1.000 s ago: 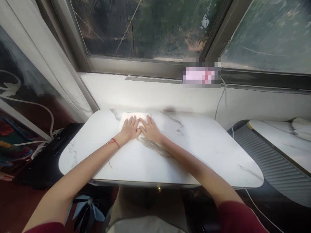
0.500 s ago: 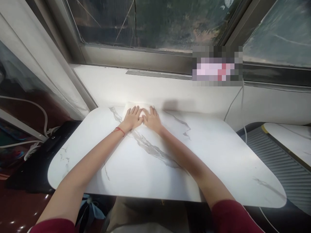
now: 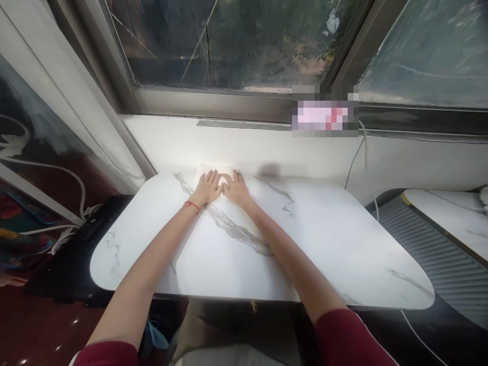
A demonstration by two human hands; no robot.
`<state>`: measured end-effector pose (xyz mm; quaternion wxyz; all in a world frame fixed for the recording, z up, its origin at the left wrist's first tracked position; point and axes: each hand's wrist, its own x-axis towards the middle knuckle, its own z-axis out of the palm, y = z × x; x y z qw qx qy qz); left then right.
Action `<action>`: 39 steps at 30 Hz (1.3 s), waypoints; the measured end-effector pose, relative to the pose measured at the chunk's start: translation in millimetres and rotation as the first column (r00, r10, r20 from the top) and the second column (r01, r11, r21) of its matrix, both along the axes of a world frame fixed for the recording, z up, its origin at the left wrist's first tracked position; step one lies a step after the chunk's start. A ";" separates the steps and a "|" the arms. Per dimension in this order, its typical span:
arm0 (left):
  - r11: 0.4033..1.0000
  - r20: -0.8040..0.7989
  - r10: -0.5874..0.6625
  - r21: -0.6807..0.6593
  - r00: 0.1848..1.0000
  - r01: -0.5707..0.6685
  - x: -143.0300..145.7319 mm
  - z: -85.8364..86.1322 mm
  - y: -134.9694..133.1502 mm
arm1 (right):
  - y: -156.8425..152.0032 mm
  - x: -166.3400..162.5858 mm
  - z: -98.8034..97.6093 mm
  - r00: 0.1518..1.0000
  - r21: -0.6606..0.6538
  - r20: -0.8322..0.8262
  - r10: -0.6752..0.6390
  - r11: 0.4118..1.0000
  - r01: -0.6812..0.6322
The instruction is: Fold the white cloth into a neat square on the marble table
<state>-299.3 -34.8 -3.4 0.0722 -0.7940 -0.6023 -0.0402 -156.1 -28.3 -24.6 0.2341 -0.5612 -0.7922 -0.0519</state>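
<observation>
Both of my arms reach across a white marble-patterned table (image 3: pixel 305 244) to its far edge by the wall. My left hand (image 3: pixel 208 187), with a red string at the wrist, lies flat with fingers spread on a white cloth or paper (image 3: pixel 213 170). My right hand (image 3: pixel 236 187) lies flat beside it, fingers stretched out on the same white piece, thumbs nearly touching. Most of the white piece is hidden under my hands.
A window (image 3: pixel 236 46) with a metal frame runs above a white sill wall. A white cable (image 3: pixel 354 157) hangs down at the right. A second marble top (image 3: pixel 453 218) stands at the right over a ribbed grey surface. Cables and a black box (image 3: pixel 72 239) lie at the left.
My hands have slid the white piece farther away, from the table's middle-back to the far edge by the wall. They stay flat on it.
</observation>
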 end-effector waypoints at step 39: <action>0.941 0.136 0.170 0.272 0.976 -0.201 -134.1 -17.4 -265.7 | -184.6 -107.1 7.7 0.613 0.076 0.139 0.778 0.609 -0.790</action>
